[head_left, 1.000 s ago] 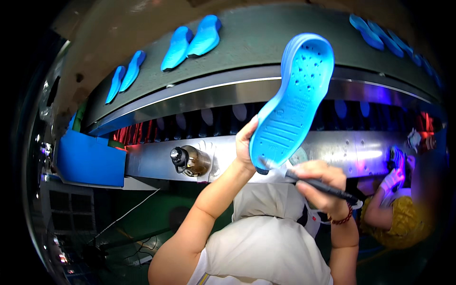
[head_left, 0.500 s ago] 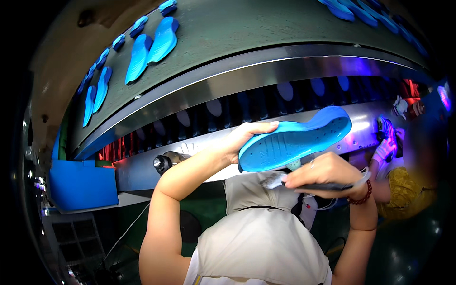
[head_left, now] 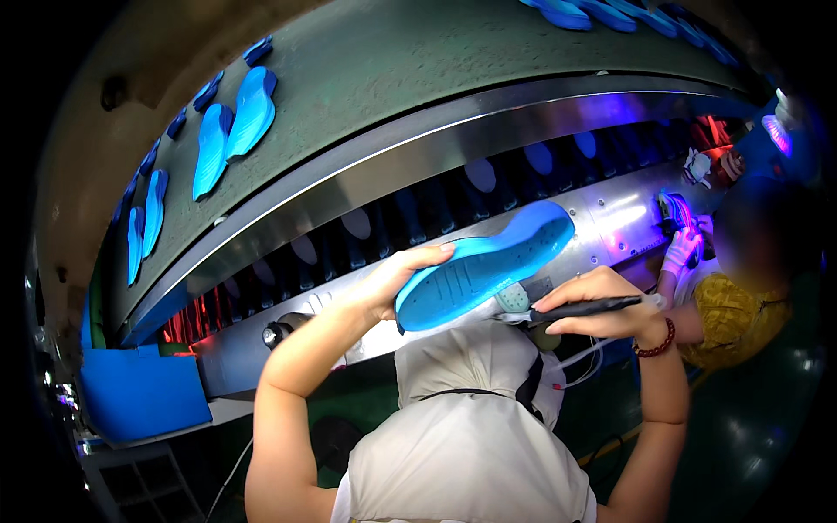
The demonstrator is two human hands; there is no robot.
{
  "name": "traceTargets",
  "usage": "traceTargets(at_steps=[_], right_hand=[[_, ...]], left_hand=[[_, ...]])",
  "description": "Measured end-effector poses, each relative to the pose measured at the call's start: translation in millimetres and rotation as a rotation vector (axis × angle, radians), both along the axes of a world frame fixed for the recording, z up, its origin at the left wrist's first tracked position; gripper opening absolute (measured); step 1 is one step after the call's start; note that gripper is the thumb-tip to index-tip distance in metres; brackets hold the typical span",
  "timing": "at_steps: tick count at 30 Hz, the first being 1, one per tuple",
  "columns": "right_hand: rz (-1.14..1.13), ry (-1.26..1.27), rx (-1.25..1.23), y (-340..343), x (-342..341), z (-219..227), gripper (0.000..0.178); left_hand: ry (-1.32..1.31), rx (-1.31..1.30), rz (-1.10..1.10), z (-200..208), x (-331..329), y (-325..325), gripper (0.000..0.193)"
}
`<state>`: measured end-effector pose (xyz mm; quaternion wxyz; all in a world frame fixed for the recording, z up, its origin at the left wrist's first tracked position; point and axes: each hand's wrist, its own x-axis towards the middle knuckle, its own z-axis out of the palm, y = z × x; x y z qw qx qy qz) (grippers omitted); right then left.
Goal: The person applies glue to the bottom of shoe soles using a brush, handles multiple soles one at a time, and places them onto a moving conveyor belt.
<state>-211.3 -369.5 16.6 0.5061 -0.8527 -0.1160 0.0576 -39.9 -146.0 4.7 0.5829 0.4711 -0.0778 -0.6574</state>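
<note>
My left hand [head_left: 397, 279] grips one end of a blue shoe sole [head_left: 471, 275], thumb on its rim. The sole is tilted, its hollow side with grooves and small holes facing me. Closed round a black-handled brush [head_left: 597, 307] is my right hand [head_left: 623, 292], just right of the sole. The brush's pale tip lies low beside a small pale green dish-like thing [head_left: 514, 299]; whether they touch I cannot tell.
A green conveyor belt [head_left: 375, 78] carries several blue soles [head_left: 253, 113] behind a metal rail [head_left: 418, 144]. A black-topped bottle [head_left: 277, 334] stands on the metal bench [head_left: 602, 218]. At right, a co-worker's gloved hands [head_left: 680, 248] hold a shoe under purple light. A blue box [head_left: 144, 392] is at left.
The brush has swung from in front of the sole to its right side, tip by the green dish-like thing. My left hand still holds the sole. Soles on the belt appear further left.
</note>
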Motion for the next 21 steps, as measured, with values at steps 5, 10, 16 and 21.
traceTargets(at_steps=[5,10,16,21], right_hand=[[-0.337,0.103,0.497,25.7,11.7,-43.3,0.018],[-0.953,-0.079,0.685,13.8,22.8,-111.2,0.015],[-0.593,-0.029,0.975,47.8,-30.9,-110.9,0.017],[-0.665,0.188,0.872,57.8,-40.7,-170.4,0.02]], left_hand=[[0.348,-0.093,0.202,-32.8,-23.7,-0.5,0.06],[0.487,-0.012,0.223,-60.3,-18.4,0.8,0.061],[-0.09,0.088,0.223,-37.0,14.0,17.8,0.061],[-0.083,-0.502,0.414,26.9,48.7,-16.8,0.06]])
